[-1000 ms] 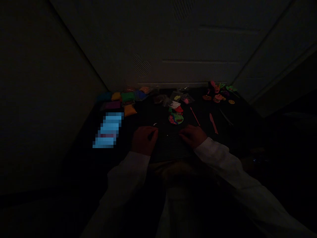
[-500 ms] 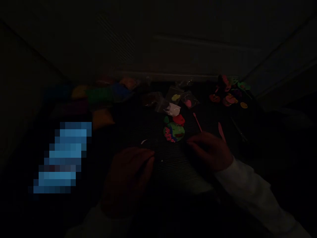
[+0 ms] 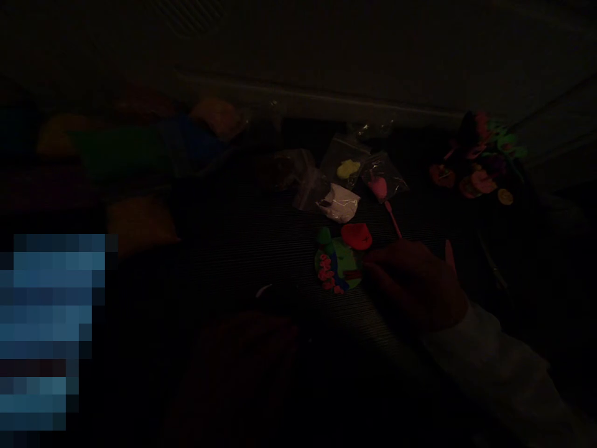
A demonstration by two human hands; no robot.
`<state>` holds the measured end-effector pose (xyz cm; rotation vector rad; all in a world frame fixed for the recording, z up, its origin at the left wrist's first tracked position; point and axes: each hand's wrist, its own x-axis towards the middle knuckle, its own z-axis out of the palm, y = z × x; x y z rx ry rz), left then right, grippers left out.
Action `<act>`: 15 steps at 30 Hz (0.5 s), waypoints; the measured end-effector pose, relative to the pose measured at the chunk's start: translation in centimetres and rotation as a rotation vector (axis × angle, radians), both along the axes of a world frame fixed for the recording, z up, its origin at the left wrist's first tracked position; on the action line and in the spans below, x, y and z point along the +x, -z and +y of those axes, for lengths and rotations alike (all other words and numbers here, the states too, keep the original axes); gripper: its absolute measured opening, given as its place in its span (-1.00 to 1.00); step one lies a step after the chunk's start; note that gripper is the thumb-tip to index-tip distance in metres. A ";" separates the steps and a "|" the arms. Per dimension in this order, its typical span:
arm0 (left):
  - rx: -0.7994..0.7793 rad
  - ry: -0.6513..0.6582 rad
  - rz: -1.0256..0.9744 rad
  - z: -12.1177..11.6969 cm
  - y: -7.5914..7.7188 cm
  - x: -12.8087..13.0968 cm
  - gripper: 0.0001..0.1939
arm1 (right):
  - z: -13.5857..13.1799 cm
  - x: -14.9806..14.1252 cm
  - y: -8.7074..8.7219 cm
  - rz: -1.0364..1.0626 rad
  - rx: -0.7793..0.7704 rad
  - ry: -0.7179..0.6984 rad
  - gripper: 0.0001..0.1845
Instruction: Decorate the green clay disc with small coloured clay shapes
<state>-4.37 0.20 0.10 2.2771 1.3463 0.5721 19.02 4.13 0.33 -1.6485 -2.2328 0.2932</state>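
Observation:
A round green clay piece [image 3: 345, 252] with pink flowers, a blue strip and a brown patch lies on the dark table. At its upper edge sit a red clay piece [image 3: 357, 236] and a dark green clay lump [image 3: 323, 235]. My right hand [image 3: 415, 283] is at the round piece's right edge, fingers pinched together; whatever they may hold is hidden. Deep in shadow, my left hand [image 3: 242, 358] rests lower left with fingers drawn together, and its contents cannot be made out. Just above it lies a thin white curved sliver [image 3: 263, 290].
Behind lie clear bags with white clay [image 3: 342, 204], yellow clay [image 3: 349, 168] and pink clay [image 3: 377, 185]. Coloured clay packs, one green [image 3: 121, 149], one orange [image 3: 142, 223], fill the left. A pink tool [image 3: 393, 219] and small clay figures [image 3: 482, 180] are at right. A blurred-out bright screen [image 3: 46, 323] glows left.
The view has come closer and turned darker. My right hand has moved in to the round piece's right edge. My left hand has sunk into shadow, still low on the left.

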 end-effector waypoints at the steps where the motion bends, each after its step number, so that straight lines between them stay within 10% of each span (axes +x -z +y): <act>1: -0.010 0.003 0.000 0.0 0.0 0.0 -0.71 | 0.0 0.0 0.0 -0.025 0.012 -0.004 -0.89; 15: 0.003 -0.021 -0.049 -0.7 0.8 -0.6 -0.75 | 0.1 0.1 -0.2 -0.024 -0.032 -0.034 -0.86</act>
